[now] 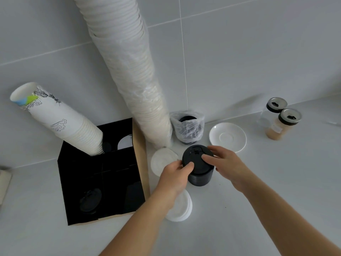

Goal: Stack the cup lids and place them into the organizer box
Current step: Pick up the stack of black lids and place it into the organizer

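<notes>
Head view is showing both hands, left hand (175, 174) and right hand (227, 163), closing their fingers on the black lid stack (200, 169), standing on the counter (258, 200) just right of the organizer box (140, 145); no writing is readable.

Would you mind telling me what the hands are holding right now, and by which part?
Both hands, left hand and right hand, grip the stack of black lids at its top lid's rim.

A white saucer (228, 137) lies near two shaker jars (282, 120); tall paper-cup stacks (132, 71) lean against the wall.
</notes>
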